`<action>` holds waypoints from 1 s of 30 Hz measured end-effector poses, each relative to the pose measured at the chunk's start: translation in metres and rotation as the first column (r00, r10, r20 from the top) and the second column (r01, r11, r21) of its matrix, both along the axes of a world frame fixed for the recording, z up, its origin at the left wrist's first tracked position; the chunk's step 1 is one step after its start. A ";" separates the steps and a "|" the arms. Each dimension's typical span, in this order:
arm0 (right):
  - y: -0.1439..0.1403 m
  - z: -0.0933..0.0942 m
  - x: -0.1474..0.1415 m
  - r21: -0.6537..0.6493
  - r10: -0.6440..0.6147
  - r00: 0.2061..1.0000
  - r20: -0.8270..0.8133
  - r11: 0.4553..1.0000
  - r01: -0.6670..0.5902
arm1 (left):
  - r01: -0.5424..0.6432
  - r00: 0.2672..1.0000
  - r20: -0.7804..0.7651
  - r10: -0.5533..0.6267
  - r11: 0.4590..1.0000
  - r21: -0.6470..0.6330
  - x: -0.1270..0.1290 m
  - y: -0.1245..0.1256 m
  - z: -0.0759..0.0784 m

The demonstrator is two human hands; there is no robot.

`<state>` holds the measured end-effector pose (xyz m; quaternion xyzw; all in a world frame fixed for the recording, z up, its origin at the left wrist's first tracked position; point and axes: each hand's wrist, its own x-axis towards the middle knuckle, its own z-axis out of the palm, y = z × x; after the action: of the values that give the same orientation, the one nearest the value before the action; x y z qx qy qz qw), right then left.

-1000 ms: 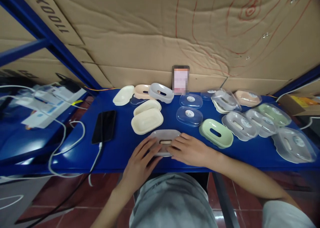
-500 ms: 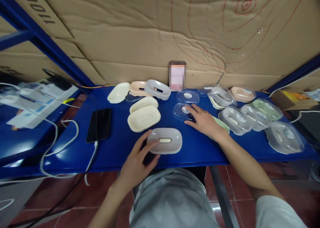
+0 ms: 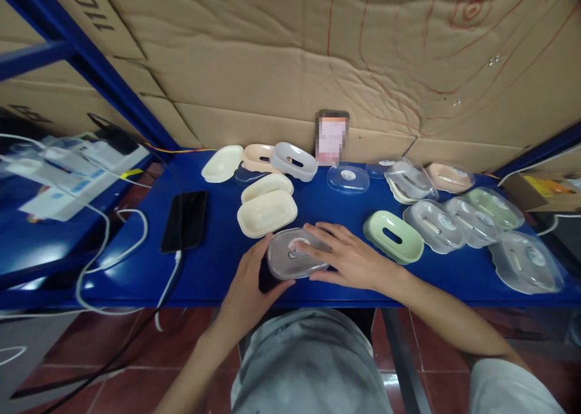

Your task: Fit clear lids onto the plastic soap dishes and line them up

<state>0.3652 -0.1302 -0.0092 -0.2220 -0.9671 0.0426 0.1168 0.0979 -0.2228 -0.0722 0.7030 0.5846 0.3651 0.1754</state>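
Observation:
Near the table's front edge sits a grey soap dish [image 3: 282, 271] with a clear lid [image 3: 282, 239] over its top; whether the lid is fully seated I cannot tell. My left hand [image 3: 247, 281] grips the dish's left end, thumb at the front and fingers behind. My right hand [image 3: 351, 258] holds the lid from the right, its fingers across the top near the round sticker. A green soap dish [image 3: 393, 253] with a dark slot lies right of my right hand. Cream trays [image 3: 267, 214] lie just behind the grey dish.
Several lidded soap dishes [image 3: 434, 225] stand at the right. At the back are a loose clear lid [image 3: 348, 179], an uncovered grey dish [image 3: 294, 162] and a propped phone [image 3: 331, 138] against cardboard. A black phone [image 3: 184, 221] with a cable lies at the left.
My right hand has picked up the nearer clear lid and brought it left and toward me onto the grey dish. My left hand stays at the dish. The green dish is now uncovered to view.

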 end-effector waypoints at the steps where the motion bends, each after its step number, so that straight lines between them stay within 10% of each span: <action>1: 0.001 -0.001 0.000 0.018 0.009 1.000 0.005 1.000 -0.009 | 0.002 1.000 -0.015 -0.002 1.000 0.002 0.000 0.000 0.001; 16: 0.018 0.002 -0.001 -0.171 0.080 0.993 -0.084 0.981 -0.093 | 0.004 1.000 0.020 -0.005 1.000 0.025 -0.003 0.003 -0.001; 21: -0.019 0.032 0.050 -0.038 -0.200 0.971 -0.129 0.980 0.197 | 0.037 0.997 0.062 -0.040 0.998 0.043 0.001 -0.004 0.006; 23: -0.054 0.032 0.091 -0.027 -0.415 0.876 -0.245 0.906 0.421 | 0.107 0.994 -0.030 -0.106 0.993 0.053 0.008 -0.005 0.014; 28: -0.143 -0.011 0.200 -0.089 -0.803 0.292 -0.520 0.391 0.916 | 0.468 0.844 -0.317 -0.432 0.883 0.042 0.053 0.026 0.039; 30: -0.162 -0.031 0.230 -0.101 -0.841 0.200 -0.502 0.287 0.953 | 0.590 0.755 -0.392 -0.525 0.806 0.057 0.084 0.052 0.046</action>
<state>0.5952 -0.2919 -0.0402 -0.7126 -0.5876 -0.0953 0.3712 0.1819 -0.1708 -0.0263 0.9122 0.3345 0.2124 0.1041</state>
